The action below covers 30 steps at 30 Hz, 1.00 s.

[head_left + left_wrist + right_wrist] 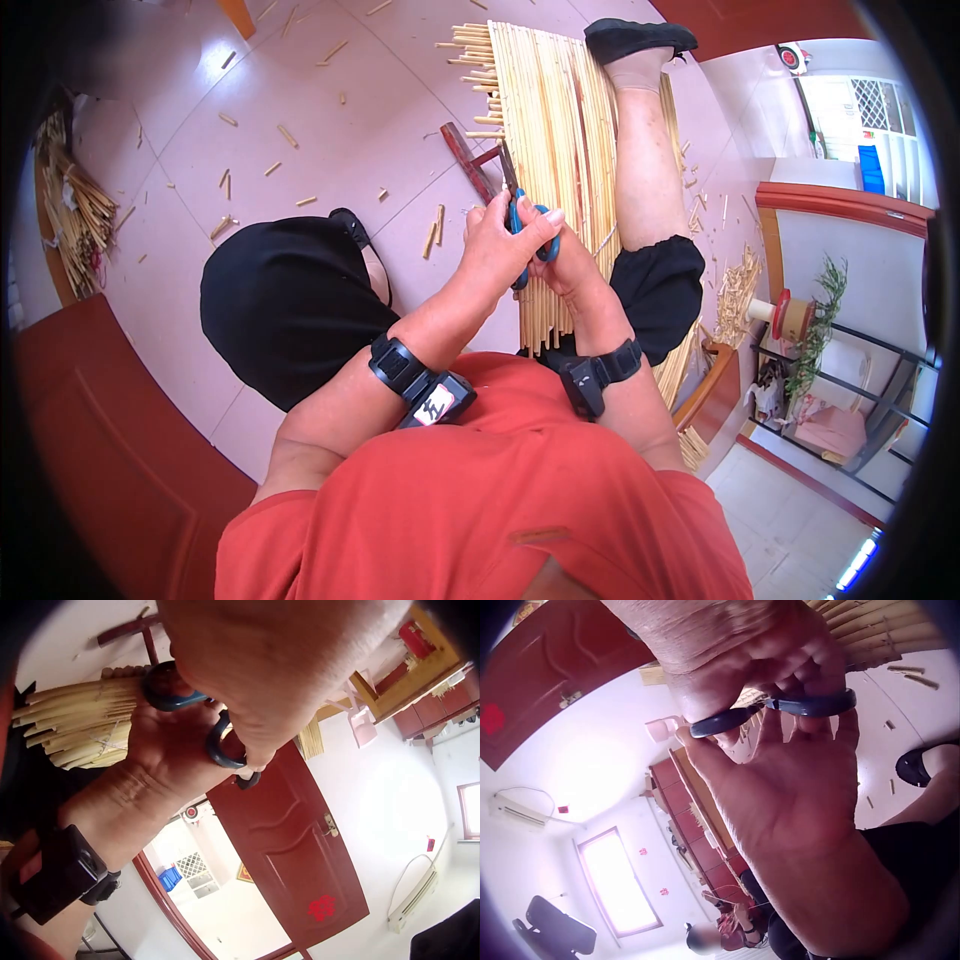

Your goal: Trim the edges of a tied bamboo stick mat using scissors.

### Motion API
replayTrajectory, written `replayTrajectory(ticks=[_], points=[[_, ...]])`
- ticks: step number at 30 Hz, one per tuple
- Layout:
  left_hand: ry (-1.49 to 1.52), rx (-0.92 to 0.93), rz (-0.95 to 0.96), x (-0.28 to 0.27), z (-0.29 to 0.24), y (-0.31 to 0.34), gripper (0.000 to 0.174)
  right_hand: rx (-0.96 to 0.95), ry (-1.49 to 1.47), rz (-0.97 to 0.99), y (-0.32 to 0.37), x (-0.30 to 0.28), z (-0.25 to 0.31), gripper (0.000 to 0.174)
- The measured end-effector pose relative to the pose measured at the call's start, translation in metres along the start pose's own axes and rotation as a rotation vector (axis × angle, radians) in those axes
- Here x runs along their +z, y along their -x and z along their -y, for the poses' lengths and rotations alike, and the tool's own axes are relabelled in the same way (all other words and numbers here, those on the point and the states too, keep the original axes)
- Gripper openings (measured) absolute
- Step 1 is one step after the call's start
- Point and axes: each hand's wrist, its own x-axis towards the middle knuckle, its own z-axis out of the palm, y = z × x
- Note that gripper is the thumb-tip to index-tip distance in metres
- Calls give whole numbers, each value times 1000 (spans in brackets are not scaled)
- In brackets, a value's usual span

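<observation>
I have both hands closed on one pair of scissors (516,215). My left hand (495,245) grips the handles with fingers curled around them, its thumb lying across toward my right hand (570,268), which is clenched on the handles from the other side. One blue loop (225,742) shows between my hands in the left wrist view. The blades (508,165) point away from me.

The mat of pale sticks (550,110) lies beyond and to the right of my grip, its near end reaching back beside my right hand. The sticks run side by side, their ends uneven along the far left edge. A dark red wooden piece (467,165) sits just beyond my left hand, beside the blades and the mat.

Left of my grip, short cut pieces (288,135) are scattered over the tiled floor (400,130), and my left knee (285,295) is bent. My right leg (650,160) stretches out along the right side of the mat, ending in a black shoe (635,40). Well apart to the left lies a bundle of loose stalks (85,215); to the right stands a red-rimmed spool (792,318).
</observation>
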Motion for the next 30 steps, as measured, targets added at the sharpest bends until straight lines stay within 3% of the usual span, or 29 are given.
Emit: replayTrajectory(ticks=[2, 4, 5, 7, 14, 16, 21, 24, 26, 30], points=[[-17, -13, 6, 3, 5, -3, 78, -4, -24, -28, -5, -1, -3, 40], [-113, 154, -263, 15, 17, -8, 62, -108, 12, -36, -7, -2, -6, 38], [-113, 152, -264, 13, 25, -10, 62, -107, 12, -35, -7, -1, -7, 38], [-34, 96, -32, 1, 15, -10, 54, -204, 25, -44, -5, 3, -8, 37], [127, 91, 44, 0, 4, -3, 41, -267, 33, -16, -7, -4, -18, 33], [183, -16, 112, -3, -5, 5, 36, -228, 112, -5, -3, -6, -20, 32], [124, -1, 106, 4, 5, 20, 36, -223, 139, -3, 16, -1, -24, 34], [-42, 124, -23, 10, 22, 15, 36, -209, 101, 5, 14, -3, -24, 38], [-44, 96, -43, 11, 25, 12, 37, -76, 41, 9, 16, -1, -15, 41], [-82, 154, -128, 16, 35, 2, 39, -52, 30, -35, 11, -2, -10, 42]])
